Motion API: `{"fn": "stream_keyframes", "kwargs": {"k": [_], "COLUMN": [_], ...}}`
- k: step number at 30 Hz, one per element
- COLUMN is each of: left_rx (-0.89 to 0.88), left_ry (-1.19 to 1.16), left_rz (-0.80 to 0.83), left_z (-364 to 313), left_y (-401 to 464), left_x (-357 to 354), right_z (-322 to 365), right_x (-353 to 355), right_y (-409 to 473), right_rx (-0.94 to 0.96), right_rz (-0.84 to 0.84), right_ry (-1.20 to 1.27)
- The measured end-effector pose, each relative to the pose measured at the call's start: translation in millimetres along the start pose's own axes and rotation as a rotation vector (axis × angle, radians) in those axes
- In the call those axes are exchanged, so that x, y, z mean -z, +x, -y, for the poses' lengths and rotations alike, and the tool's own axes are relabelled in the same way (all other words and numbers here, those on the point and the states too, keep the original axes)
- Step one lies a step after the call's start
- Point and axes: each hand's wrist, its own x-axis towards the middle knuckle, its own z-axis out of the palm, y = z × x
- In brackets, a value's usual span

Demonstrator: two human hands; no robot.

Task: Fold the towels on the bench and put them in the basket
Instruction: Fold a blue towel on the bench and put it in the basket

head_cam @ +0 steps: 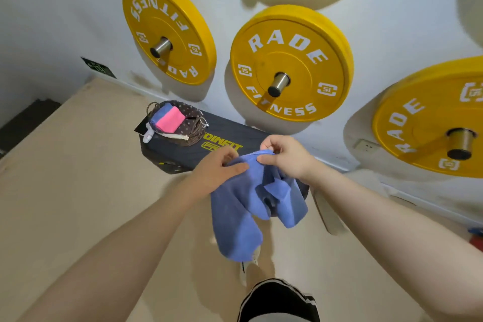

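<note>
Bare floor [78, 178] lies open at nine o'clock of the desk [230, 136]. Both hands' fingers, left hand [219, 167] and right hand [285, 155], pinch the blue towel [240, 206] by its top edge; the basket [177, 123] sits at eleven o'clock.

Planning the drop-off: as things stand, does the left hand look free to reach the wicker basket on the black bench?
Probably not yet. The left hand and right hand both pinch the hanging blue towel. The path to the wicker basket looks open, though; only folded pink and blue towels lie inside.
</note>
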Motion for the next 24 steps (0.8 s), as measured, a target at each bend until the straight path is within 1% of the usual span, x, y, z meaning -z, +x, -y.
{"fn": "stream_keyframes", "kwargs": {"k": [1, 3, 5, 7, 9, 11, 13, 15, 17, 19, 22, 24], "left_rx": [0.027, 0.041, 0.052, 0.07, 0.087, 0.103, 0.112, 0.099, 0.106, 0.142, 0.103, 0.08], "left_ry": [0.026, 0.154, 0.27, 0.323, 0.377, 0.442, 0.453, 0.436, 0.44, 0.451, 0.462, 0.417], "left_rz": [0.055, 0.163, 0.212, 0.182, 0.143, 0.146, 0.129, 0.082, 0.06, 0.08, 0.145, 0.141], "left_z": [2, 8, 17, 31, 48, 63, 80, 100, 120, 142, 176, 196], "left_y": [19, 56, 87, 113, 136, 159, 186, 216, 246, 277, 324, 354], "left_x": [11, 31, 47, 58, 68, 76, 83, 88, 91, 92, 84, 76], "right_z": [3, 11, 15, 10, -1, -13, -25, -38, -55, -74, -118, -151], "right_x": [4, 14, 22, 27, 27, 24, 19, 15, 15, 16, 9, 5], "right_y": [21, 61, 91, 113, 133, 150, 167, 185, 203, 223, 251, 267], "right_rx": [-0.014, -0.055, -0.103, -0.156, -0.23, -0.292, -0.342, -0.382, -0.401, -0.415, -0.513, -0.601], "right_rz": [0.0, -0.007, -0.019, -0.01, 0.04, 0.075, 0.069, 0.029, 0.014, 0.056, 0.156, 0.143], "right_ry": [0.014, 0.031, 0.053, 0.031, 0.015, -0.027, -0.03, -0.042, -0.16, -0.346, -0.578, -0.68]}}
